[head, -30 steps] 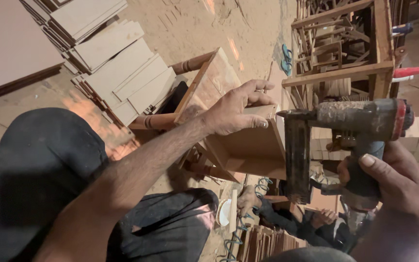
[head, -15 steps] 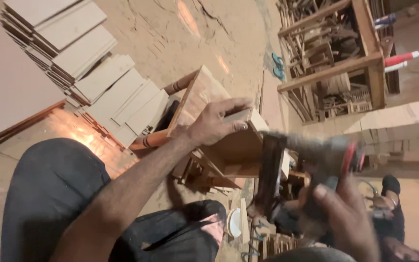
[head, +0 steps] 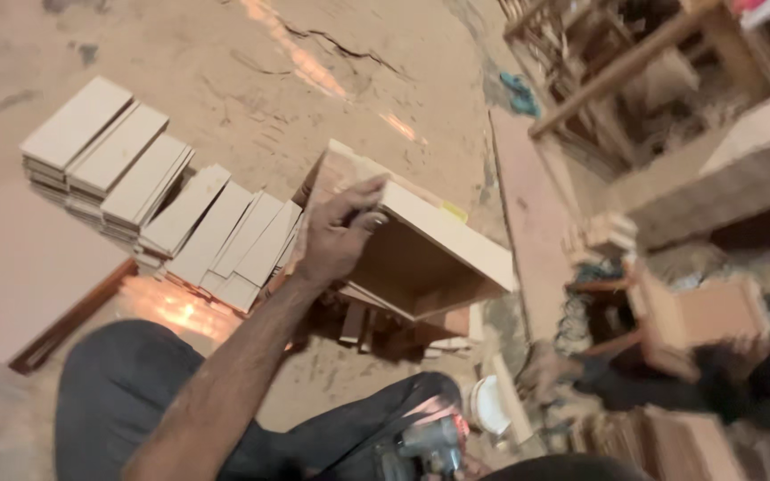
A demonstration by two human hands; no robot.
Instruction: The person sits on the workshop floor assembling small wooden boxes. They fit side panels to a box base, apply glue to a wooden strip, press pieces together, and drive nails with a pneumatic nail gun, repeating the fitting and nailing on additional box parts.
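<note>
My left hand (head: 336, 236) grips the top edge of an open wooden box (head: 430, 258) that stands tilted on the sandy floor, with small wood offcuts under it. My forearm reaches to it over my dark-trousered knees. A grey nail gun (head: 425, 448) with a red part shows at the bottom edge of the view, low over my lap. My right hand is below the frame and cannot be seen.
Stacks of pale flat boards (head: 162, 205) lie to the left of the box, and a large pale panel (head: 11, 267) is at far left. A long plank (head: 532, 223) lies to the right. Another person's hand (head: 545, 370) and a small wooden box (head: 697, 321) are at right. Wooden frames (head: 634, 71) stand behind.
The view has swung down and left. The nail gun has dropped from beside the box to the bottom edge, taking my right hand out of view. My left hand stays on the box.
</note>
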